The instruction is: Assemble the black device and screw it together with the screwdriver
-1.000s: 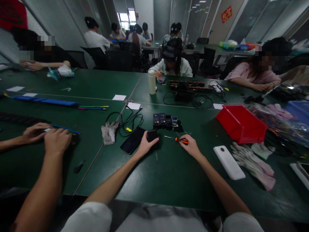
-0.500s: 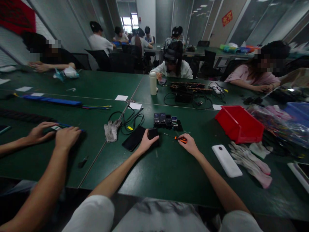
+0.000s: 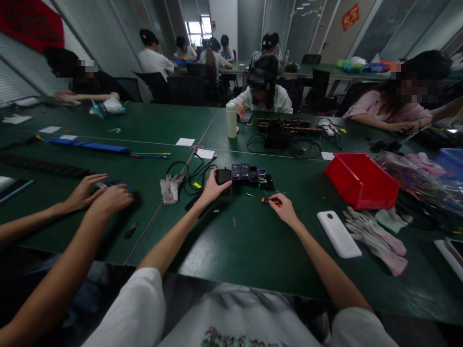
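"Head view: what do our two hands have?"

"Our left hand (image 3: 213, 189) grips a black block (image 3: 222, 177) between thumb and fingers, well in from the near edge of the green table (image 3: 249, 258). Our right hand (image 3: 286, 211) has its fingers closed around the handle of an orange-and-black screwdriver (image 3: 277, 203), nearer that edge than the block is."

"Where does the block sit against the row of dark modules (image 3: 245, 172)?"

"Just beside its left end. We can't tell whether they touch, or whether the block is off the table."

"So which step are we on?"

"We'd judge it to be positioning the block, with the tool at the ready. The shaft points left, roughly parallel to the near edge, and its tip is apart from the block."

"And what does the next move call for?"

"If we're placing the block, a steady left hand and care not to nudge the row. If we're using the screwdriver on it, we'd need the block held firm, its screw side showing, and the tip brought over squarely. We can't make out any screws from here."
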Demonstrator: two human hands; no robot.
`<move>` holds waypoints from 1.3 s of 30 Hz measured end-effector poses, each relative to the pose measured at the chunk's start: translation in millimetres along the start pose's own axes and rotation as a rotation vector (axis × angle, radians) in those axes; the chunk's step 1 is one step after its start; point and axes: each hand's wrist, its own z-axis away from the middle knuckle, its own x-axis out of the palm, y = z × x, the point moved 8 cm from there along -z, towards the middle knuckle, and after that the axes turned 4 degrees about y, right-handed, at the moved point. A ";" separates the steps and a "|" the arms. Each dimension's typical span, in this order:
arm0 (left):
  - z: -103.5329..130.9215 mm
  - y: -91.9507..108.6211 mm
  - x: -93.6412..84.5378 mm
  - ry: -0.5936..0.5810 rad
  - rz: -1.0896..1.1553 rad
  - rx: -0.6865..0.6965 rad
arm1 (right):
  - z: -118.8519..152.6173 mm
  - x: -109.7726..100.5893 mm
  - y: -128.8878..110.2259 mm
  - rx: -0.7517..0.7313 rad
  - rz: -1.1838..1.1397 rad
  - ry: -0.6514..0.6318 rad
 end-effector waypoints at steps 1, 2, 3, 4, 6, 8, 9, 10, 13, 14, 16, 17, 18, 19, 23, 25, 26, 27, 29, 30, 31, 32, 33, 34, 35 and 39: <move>-9.8 -1.7 -2.4 -0.003 -0.062 -0.010 | 0.3 -0.3 0.7 0.003 -0.001 0.002; -19.3 -4.2 -4.9 0.003 -0.120 -0.030 | 0.5 -0.7 1.3 0.006 -0.003 0.006; -28.1 -6.1 -5.7 -0.002 -0.174 -0.042 | 0.8 -1.1 1.8 0.008 -0.004 0.010; -36.0 -7.5 -4.6 -0.021 -0.230 -0.047 | 1.0 -1.4 2.1 0.008 -0.005 0.014; -48.2 -11.1 0.9 -0.074 -0.347 -0.071 | 1.5 -1.7 2.4 0.004 -0.005 0.019; -56.1 -13.8 9.3 -0.132 -0.455 -0.086 | 2.1 -1.6 2.6 0.001 -0.006 0.017; -58.8 -14.8 14.2 -0.161 -0.505 -0.091 | 2.4 -1.6 3.0 0.002 -0.007 0.017; -60.9 -16.2 18.7 -0.184 -0.554 -0.101 | 2.6 -1.6 3.4 0.005 -0.009 0.016; -65.7 -21.0 27.9 -0.204 -0.666 -0.157 | 3.3 -1.8 3.6 0.010 -0.011 0.017; -67.1 -22.2 29.8 -0.201 -0.683 -0.175 | 3.4 -1.9 3.2 0.009 -0.011 0.017; -69.5 -23.9 32.8 -0.195 -0.697 -0.199 | 3.3 -2.3 2.5 0.011 -0.014 0.018; -70.5 -24.3 33.9 -0.194 -0.699 -0.206 | 3.2 -2.4 2.3 0.014 -0.016 0.018; -71.5 -24.7 34.7 -0.193 -0.703 -0.213 | 3.1 -2.5 2.1 0.017 -0.019 0.017; -72.4 -24.9 35.2 -0.192 -0.708 -0.218 | 3.0 -2.6 2.1 0.019 -0.022 0.016; -75.4 -22.4 38.0 -0.208 -0.730 -0.215 | 2.8 -3.0 1.9 0.017 -0.029 0.018; -75.5 -19.3 40.7 -0.229 -0.739 -0.198 | 2.8 -3.0 2.0 0.014 -0.028 0.019; -74.9 -17.7 42.1 -0.242 -0.742 -0.189 | 2.9 -3.0 2.0 0.014 -0.028 0.018; -73.6 -16.0 43.3 -0.257 -0.746 -0.179 | 2.9 -3.0 1.9 0.013 -0.027 0.018; -70.0 -13.0 44.0 -0.285 -0.750 -0.163 | 2.9 -3.2 1.8 0.016 -0.027 0.018; -67.8 -11.4 43.2 -0.295 -0.751 -0.156 | 3.0 -3.2 1.8 0.017 -0.027 0.017; -65.4 -9.7 41.6 -0.303 -0.753 -0.149 | 3.0 -3.4 1.6 0.017 -0.027 0.017; -63.2 -6.7 39.1 -0.300 -0.752 -0.138 | 3.2 -3.4 1.4 0.016 -0.027 0.015; -60.9 -1.8 35.9 -0.284 -0.750 -0.119 | 3.3 -3.5 1.3 0.014 -0.027 0.014; -57.9 5.8 32.7 -0.257 -0.743 -0.087 | 3.4 -3.5 1.3 0.012 -0.027 0.012; -54.2 19.4 28.4 -0.189 -0.719 -0.019 | 3.4 -3.4 1.5 0.010 -0.025 0.012; 2.9 99.9 36.4 -0.193 -0.403 0.299 | 3.2 -2.5 4.0 0.011 -0.019 0.017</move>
